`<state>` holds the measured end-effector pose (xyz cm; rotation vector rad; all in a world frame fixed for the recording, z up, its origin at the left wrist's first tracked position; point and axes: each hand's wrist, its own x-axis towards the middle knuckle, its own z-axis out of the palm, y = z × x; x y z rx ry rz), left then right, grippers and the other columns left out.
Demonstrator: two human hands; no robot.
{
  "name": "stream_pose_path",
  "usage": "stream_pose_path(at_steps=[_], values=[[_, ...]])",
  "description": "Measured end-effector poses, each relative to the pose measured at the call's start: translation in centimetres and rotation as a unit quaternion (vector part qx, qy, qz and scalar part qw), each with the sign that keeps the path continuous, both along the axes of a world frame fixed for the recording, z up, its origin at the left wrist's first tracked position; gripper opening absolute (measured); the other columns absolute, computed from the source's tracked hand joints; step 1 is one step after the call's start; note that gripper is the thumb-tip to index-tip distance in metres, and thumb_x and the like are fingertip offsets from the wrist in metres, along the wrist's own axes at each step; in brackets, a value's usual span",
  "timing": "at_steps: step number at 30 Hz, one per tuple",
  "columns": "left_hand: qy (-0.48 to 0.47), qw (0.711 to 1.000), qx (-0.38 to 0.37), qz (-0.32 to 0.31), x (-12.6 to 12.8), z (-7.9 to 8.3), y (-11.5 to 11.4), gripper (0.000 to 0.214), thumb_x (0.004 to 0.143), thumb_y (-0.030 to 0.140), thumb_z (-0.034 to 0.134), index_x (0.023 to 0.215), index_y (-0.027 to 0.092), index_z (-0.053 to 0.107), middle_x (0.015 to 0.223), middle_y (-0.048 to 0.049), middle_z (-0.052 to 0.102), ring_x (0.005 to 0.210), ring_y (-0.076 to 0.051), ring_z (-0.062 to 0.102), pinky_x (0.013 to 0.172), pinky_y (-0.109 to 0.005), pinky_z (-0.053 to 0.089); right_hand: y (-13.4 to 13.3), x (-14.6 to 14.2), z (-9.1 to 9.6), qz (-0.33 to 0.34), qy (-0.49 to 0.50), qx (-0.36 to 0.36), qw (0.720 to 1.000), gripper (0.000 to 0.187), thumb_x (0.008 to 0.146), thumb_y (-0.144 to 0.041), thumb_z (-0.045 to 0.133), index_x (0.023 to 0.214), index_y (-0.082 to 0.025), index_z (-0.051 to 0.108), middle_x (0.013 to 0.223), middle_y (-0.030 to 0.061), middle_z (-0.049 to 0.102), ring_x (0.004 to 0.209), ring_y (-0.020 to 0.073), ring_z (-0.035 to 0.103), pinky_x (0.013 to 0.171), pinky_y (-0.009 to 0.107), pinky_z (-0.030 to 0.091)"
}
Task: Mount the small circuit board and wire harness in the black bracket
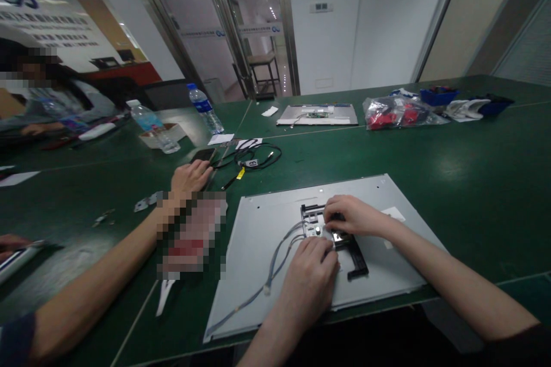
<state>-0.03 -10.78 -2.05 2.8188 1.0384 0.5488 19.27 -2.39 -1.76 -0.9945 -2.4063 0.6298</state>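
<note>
A flat grey-white metal panel, like the back of a display, lies in front of me on the green table. On its middle sits a black plastic bracket beside a small circuit board. Grey cables run from the board to the panel's lower left corner. My left hand rests with curled fingers at the bracket's near side. Above it, my right hand has its fingers bent over the bracket's upper part. Whatever is between the fingertips of either hand is hidden.
Another person's arm reaches in from the left, its hand near a phone. Coiled black cables, water bottles and a cardboard box lie beyond. A second panel and a plastic bag sit farther back.
</note>
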Motion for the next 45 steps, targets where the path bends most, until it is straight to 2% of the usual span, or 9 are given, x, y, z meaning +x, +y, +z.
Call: stream_pose_path(at_steps=[10,15,20,25,32,39,45], values=[[0.003,1.0,0.006,0.0,-0.1,-0.1,0.0,0.012,0.089,0.009,0.049,0.09,0.015,0.059,0.101,-0.0088,0.057,0.098,-0.025,0.054,0.09,-0.044,0.046,-0.1,0.0,0.3,-0.041,-0.001,0.018,0.999,0.004,0.086,-0.015,0.065,0.083,-0.018,0.066,0.085,0.0041,0.065,0.084,0.017,0.058,0.079,0.03,0.042],[0.0,1.0,0.007,0.002,-0.1,-0.3,0.0,0.012,0.089,0.009,0.048,0.09,0.016,0.059,0.103,-0.0086,0.058,0.099,-0.025,0.054,0.091,-0.044,0.045,-0.3,0.0,0.7,-0.01,0.015,0.007,1.0,0.003,0.085,-0.021,0.067,0.085,-0.018,0.066,0.085,0.0032,0.064,0.083,0.0164,0.057,0.077,0.029,0.041],[0.006,1.0,0.006,0.004,-0.1,-0.4,0.0,0.012,0.089,0.008,0.048,0.09,0.015,0.058,0.105,-0.0092,0.057,0.098,-0.025,0.054,0.089,-0.044,0.046,-0.1,-0.5,0.0,-0.003,0.005,-0.01,1.0,0.007,0.08,-0.021,0.072,0.085,-0.019,0.067,0.085,0.0026,0.064,0.084,0.0171,0.057,0.077,0.029,0.04],[0.0,1.0,0.001,0.004,0.0,-0.3,-0.1,0.013,0.09,0.009,0.047,0.089,0.015,0.058,0.102,-0.0091,0.058,0.098,-0.025,0.054,0.09,-0.045,0.046,0.3,-1.0,-0.7,-0.026,0.004,-0.031,0.999,0.009,0.076,-0.019,0.075,0.079,-0.018,0.067,0.081,0.0014,0.063,0.079,0.0164,0.056,0.074,0.028,0.039],[0.013,1.0,0.007,0.004,-0.1,0.0,-0.2,0.013,0.09,0.008,0.048,0.092,0.016,0.058,0.102,-0.0086,0.057,0.1,-0.025,0.054,0.09,-0.044,0.047,0.3,-0.9,-0.7,-0.025,0.002,-0.013,1.0,0.009,0.077,-0.021,0.075,0.078,-0.018,0.066,0.081,0.002,0.063,0.081,0.0169,0.055,0.075,0.028,0.038],[0.043,0.999,-0.007,0.023,0.5,0.5,-1.6,0.011,0.089,0.01,0.051,0.093,0.015,0.059,0.104,-0.0099,0.057,0.1,-0.026,0.055,0.091,-0.046,0.048,0.2,-1.0,-0.6,-0.021,0.005,-0.011,1.0,0.009,0.078,-0.023,0.074,0.079,-0.018,0.067,0.081,0.0024,0.064,0.083,0.0177,0.055,0.076,0.029,0.039],[0.051,0.997,-0.033,0.048,0.9,0.6,-2.7,0.017,0.088,0.008,0.051,0.102,0.014,0.058,0.117,-0.0125,0.055,0.107,-0.028,0.054,0.093,-0.046,0.049,0.2,-0.9,-0.6,-0.016,0.007,-0.015,1.0,0.009,0.079,-0.023,0.074,0.08,-0.018,0.067,0.081,0.0026,0.065,0.083,0.0174,0.055,0.076,0.029,0.04]])
